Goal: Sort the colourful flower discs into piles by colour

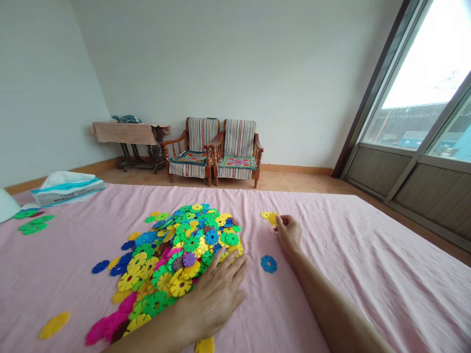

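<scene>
A big heap of plastic snowflake discs (183, 229) in green, yellow, blue, pink, purple and brown covers the left middle of the pink cloth. My left hand (223, 289) lies at the heap's right edge, palm down with fingers stretched over the discs. To the right, my right hand (289, 231) pinches a yellow snowflake disc (273, 218) between thumb and fingertips. Another yellow disc (265, 214) is just left of it, touching or overlapping; whether they are joined I cannot tell. Nearer to me, a single blue disc (269, 264) rests flat on the cloth between my hands.
A tissue packet (69, 190) and several green discs (36, 224) sit at the far left of the pink cloth (353, 245). One yellow disc (54, 325) is apart at the near left. Beyond the edge stand two wooden armchairs (258, 147) and a cloth-covered sewing table (123, 132).
</scene>
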`<state>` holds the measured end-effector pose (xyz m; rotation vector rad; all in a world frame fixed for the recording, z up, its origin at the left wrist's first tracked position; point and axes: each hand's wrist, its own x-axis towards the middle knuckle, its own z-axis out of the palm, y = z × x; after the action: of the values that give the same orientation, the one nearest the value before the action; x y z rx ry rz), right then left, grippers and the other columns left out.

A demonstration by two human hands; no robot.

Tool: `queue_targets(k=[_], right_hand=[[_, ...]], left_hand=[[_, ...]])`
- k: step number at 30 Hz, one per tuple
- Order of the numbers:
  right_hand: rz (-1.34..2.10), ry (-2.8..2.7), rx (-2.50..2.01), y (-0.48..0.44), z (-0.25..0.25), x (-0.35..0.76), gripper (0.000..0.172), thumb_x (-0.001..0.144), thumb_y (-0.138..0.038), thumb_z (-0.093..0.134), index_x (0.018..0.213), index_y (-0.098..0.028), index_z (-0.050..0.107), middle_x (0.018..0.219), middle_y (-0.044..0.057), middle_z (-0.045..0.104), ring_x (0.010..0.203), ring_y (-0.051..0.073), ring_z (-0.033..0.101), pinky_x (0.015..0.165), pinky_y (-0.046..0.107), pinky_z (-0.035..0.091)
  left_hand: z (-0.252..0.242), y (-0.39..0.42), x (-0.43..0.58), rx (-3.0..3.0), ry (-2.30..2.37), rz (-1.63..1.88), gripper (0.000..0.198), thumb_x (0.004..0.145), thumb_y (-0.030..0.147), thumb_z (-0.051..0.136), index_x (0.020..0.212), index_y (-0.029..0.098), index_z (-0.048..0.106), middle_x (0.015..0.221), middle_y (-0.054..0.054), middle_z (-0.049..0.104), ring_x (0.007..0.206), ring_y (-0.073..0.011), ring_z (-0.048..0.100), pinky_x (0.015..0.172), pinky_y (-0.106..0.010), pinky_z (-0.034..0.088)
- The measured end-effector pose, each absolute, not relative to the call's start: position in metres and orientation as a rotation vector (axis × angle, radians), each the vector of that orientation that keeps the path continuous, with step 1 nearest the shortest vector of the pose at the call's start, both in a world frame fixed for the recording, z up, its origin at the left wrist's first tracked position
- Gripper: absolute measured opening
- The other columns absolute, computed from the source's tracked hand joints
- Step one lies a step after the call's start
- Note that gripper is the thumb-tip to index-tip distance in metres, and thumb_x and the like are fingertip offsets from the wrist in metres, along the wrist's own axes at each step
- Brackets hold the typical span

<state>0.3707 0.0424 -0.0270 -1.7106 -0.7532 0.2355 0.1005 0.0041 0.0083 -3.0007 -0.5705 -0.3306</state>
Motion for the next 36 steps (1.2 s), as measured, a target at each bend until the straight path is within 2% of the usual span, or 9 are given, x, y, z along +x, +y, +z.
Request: queue_targets(k=[2,5,9,13,17,22,27,32,36], right_hand=[[0.235,-0.755,-1.721,0.042,-0.027,0.371,0.032,0.075,-0.047,0.053,0.079,-0.016,0.061,0.068,0.007,0.069,0.055,0.019,0.067,0.053,0.025,0.046],[0.241,-0.759,-1.738,0.04,-0.025,0.37,0.032,0.076,-0.048,0.052,0.078,-0.016,0.06,0.067,0.006,0.07,0.054,0.019,0.067,0.052,0.025,0.046],[0.25,-0.751,-1.776,0.041,-0.021,0.37,0.029,0.077,-0.045,0.052,0.077,-0.016,0.06,0.065,0.006,0.069,0.053,0.018,0.067,0.051,0.024,0.045],[0.288,-0.764,-1.826,0.055,-0.017,0.375,0.026,0.077,-0.041,0.054,0.075,-0.016,0.06,0.058,0.005,0.067,0.046,0.017,0.064,0.047,0.024,0.043],[0.302,-0.813,-1.884,0.075,-0.01,0.385,0.024,0.078,-0.037,0.052,0.072,-0.015,0.061,0.052,0.004,0.063,0.046,0.018,0.062,0.046,0.024,0.041],[0.222,-1.038,-1.905,0.072,0.005,0.368,0.017,0.079,-0.026,0.051,0.076,-0.014,0.063,0.07,0.009,0.067,0.065,0.019,0.062,0.056,0.026,0.04],[0.38,-1.554,-1.695,0.038,0.007,0.306,0.009,0.07,-0.014,0.06,0.069,-0.019,0.067,0.068,-0.001,0.064,0.064,0.012,0.059,0.062,0.021,0.043],[0.258,-1.984,-1.513,0.011,0.007,0.27,0.017,0.077,-0.016,0.06,0.091,-0.02,0.069,0.097,0.006,0.063,0.089,0.017,0.059,0.08,0.025,0.045],[0.1,-2.112,-1.646,0.008,0.01,0.269,0.014,0.083,-0.025,0.06,0.095,-0.02,0.067,0.103,0.008,0.061,0.096,0.02,0.056,0.085,0.028,0.044]], left_hand=[[-0.002,0.01,0.099,-2.902,-0.652,-0.317,0.043,0.092,0.02,0.042,0.134,0.022,0.046,0.143,-0.007,0.046,0.136,-0.0235,0.034,0.115,-0.05,0.014],[-0.008,0.022,0.098,-2.74,-0.866,-0.285,0.046,0.086,0.005,0.04,0.128,0.019,0.052,0.136,-0.009,0.053,0.133,-0.0241,0.04,0.115,-0.053,0.016],[-0.003,0.024,0.097,-2.626,-0.936,-0.2,0.046,0.083,0.002,0.039,0.124,0.014,0.057,0.134,-0.013,0.055,0.131,-0.0268,0.042,0.113,-0.053,0.022],[-0.002,0.02,0.097,-2.685,-0.902,-0.234,0.049,0.082,0.001,0.039,0.125,0.016,0.056,0.135,-0.011,0.054,0.127,-0.0252,0.047,0.109,-0.047,0.032],[-0.006,0.022,0.096,-2.741,-0.907,-0.292,0.046,0.083,0.004,0.043,0.124,0.017,0.058,0.133,-0.009,0.056,0.126,-0.0255,0.048,0.108,-0.044,0.033],[-0.006,0.024,0.096,-2.759,-0.909,-0.305,0.039,0.087,0.008,0.043,0.122,0.016,0.059,0.131,-0.01,0.058,0.125,-0.0251,0.047,0.109,-0.045,0.03],[-0.006,0.024,0.096,-2.76,-0.913,-0.334,0.038,0.088,0.008,0.044,0.122,0.015,0.059,0.129,-0.01,0.059,0.125,-0.0251,0.047,0.108,-0.044,0.03],[-0.008,0.025,0.095,-2.77,-0.913,-0.337,0.039,0.085,0.007,0.046,0.121,0.016,0.06,0.128,-0.01,0.06,0.125,-0.0251,0.047,0.109,-0.044,0.029],[-0.008,0.026,0.095,-2.76,-0.918,-0.354,0.039,0.086,0.008,0.045,0.121,0.016,0.06,0.128,-0.01,0.06,0.125,-0.0247,0.047,0.109,-0.044,0.029]])
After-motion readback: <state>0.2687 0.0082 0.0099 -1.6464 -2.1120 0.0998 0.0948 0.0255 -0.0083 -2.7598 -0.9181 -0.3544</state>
